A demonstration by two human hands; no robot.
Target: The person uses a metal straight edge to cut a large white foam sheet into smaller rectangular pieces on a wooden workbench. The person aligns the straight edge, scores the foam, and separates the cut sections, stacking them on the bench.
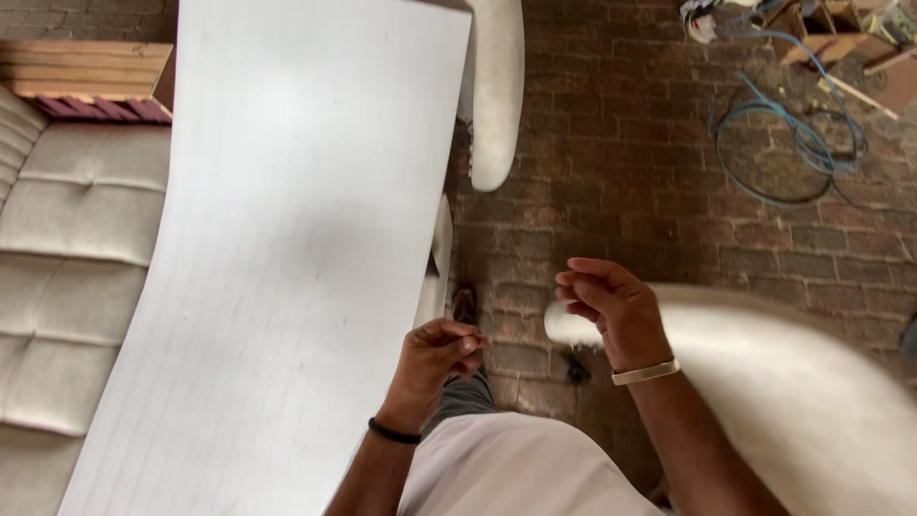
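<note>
A large white sheet panel [287,248] stands curved in front of me, filling the left and middle of the head view. My left hand [432,368] is curled at the panel's lower right edge, fingers closed; whether it grips the edge is unclear. A black band circles that wrist. My right hand [611,306] hovers to the right with fingers loosely bent, holding nothing, just above a white curved padded piece [802,401]. A pale bracelet sits on that wrist.
A beige tufted cushion [67,248] lies at the left beside a wooden crate [86,67]. Another white curved piece [497,86] rests at the top. Blue coiled hose [783,143] and wood scraps [841,38] lie on the brick floor [611,172].
</note>
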